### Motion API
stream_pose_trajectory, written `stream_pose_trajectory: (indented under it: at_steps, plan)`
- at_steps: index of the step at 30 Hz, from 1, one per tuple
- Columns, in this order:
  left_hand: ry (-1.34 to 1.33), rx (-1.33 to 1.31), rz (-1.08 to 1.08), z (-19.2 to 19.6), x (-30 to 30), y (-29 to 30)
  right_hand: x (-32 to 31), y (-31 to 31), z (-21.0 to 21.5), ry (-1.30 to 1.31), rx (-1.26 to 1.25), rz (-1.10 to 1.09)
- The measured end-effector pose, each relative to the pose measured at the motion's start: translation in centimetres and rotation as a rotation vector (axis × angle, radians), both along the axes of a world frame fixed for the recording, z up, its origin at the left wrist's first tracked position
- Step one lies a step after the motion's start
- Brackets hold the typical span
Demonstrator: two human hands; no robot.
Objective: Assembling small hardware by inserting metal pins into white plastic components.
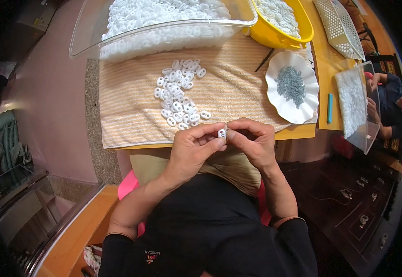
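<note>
both hands pinch one white two-hole plastic piece (222, 133) at the near edge of the striped towel (127, 106): left hand (192, 150) grips it w/ thumb & forefinger, right hand (251, 141) closes on its other side. loose pile of white pieces (179, 94) mid-towel looks unworked; white dish of grey springs (292, 85) right of towel is well stocked, so prob lots left.

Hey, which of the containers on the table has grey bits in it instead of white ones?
The white scalloped dish at the right of the striped towel. It holds a heap of small grey metal pieces; the clear bin and yellow tub hold white plastic pieces.
</note>
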State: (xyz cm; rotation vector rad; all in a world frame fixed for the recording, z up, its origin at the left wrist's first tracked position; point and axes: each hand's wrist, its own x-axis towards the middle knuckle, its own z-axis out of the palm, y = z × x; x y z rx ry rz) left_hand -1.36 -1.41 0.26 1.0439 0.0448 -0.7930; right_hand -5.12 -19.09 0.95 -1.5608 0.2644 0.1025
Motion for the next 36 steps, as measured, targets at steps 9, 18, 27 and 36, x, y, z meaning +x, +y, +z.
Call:
stream_pose_trajectory:
  at_steps: [9,18,27,36]
  plan:
    - [-0.027,0.035,-0.012,-0.22,-0.09,0.04,-0.05,0.1,-0.02,0.008,0.021,-0.004]
    - [-0.017,0.039,-0.017,-0.21,-0.09,0.07,0.0,-0.27,-0.3,0.003,0.028,0.03]
    - [-0.019,0.04,-0.022,-0.01,-0.01,0.11,0.0,-0.74,-0.53,0.045,0.16,0.062]
    - [-0.034,0.05,-0.025,0.09,0.05,0.12,-0.03,-0.69,-0.57,0.081,0.208,0.054]
